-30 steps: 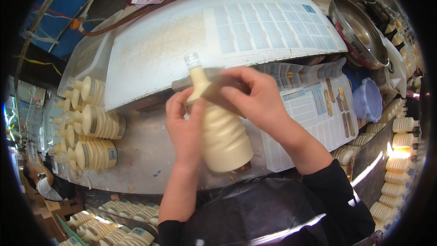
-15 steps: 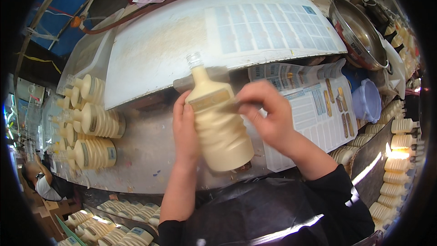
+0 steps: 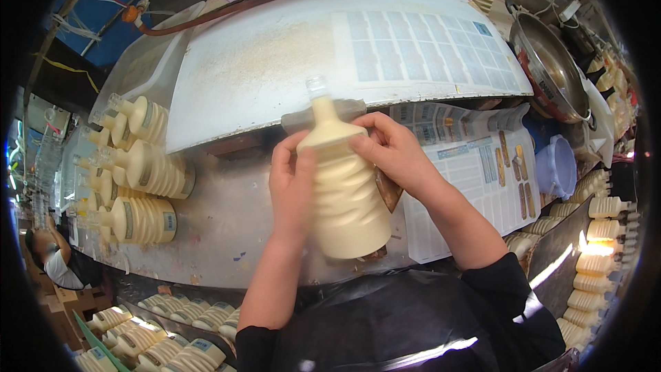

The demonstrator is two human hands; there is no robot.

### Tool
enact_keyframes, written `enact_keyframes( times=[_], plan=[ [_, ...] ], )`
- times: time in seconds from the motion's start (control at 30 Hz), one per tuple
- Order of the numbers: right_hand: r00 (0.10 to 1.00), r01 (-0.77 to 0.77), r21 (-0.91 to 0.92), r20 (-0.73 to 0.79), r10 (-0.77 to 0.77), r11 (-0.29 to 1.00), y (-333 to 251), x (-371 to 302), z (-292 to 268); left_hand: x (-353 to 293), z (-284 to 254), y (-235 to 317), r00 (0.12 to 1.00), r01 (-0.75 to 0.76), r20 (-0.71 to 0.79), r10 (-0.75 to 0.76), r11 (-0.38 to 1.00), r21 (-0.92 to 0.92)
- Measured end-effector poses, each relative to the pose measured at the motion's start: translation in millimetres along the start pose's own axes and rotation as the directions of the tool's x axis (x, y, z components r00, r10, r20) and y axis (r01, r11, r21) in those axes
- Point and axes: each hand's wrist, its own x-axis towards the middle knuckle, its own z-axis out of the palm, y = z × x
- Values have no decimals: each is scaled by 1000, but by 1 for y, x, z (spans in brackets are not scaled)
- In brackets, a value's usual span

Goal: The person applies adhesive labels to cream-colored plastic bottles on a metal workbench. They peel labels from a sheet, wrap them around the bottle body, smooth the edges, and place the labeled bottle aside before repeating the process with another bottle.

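A cream bottle (image 3: pixel 351 217) with wavy ridges and a clear threaded neck leans away from me over the work table. Its left shoulder is held by my left hand (image 3: pixel 292 182), closed around that side and a little blurred. My right hand (image 3: pixel 392 155) grips the opposite shoulder, with the thumb pressed on the front just below a thin greyish edge. The neck points toward the raised white board (image 3: pixel 255 62). Behind the shoulders shows a grey block-like piece (image 3: pixel 296 121). A brown wedge (image 3: pixel 390 191) pokes out beside the bottle, under my right hand.
Several similar bottles (image 3: pixel 148 169) stand at the left. Sticker sheets (image 3: pixel 454 193) with gold strips lie at the right, near a purple bucket (image 3: pixel 555 165) and a metal pan (image 3: pixel 547 55). Bottle-filled trays (image 3: pixel 172 327) flank me below. Another person (image 3: pixel 58 258) is at far left.
My right hand has gone from the bottle's label area up to its right shoulder. The bottle has turned, so its gold-grey shoulder label shows only as a thin edge.
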Motion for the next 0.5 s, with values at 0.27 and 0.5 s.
enact_keyframes(
  times=[0.27, 0.5],
  plan=[
    [1000, 2, 23, -10, -2, 1000, 3, -1, 2, 3, -3, -6, 1000, 8, 16, -7, 995, -103],
    [1000, 5, 40, 0, -5, 999, 4, -3, 2, 2, -11, -12, 998, 56, 13, -55, 984, -171]
  ],
)
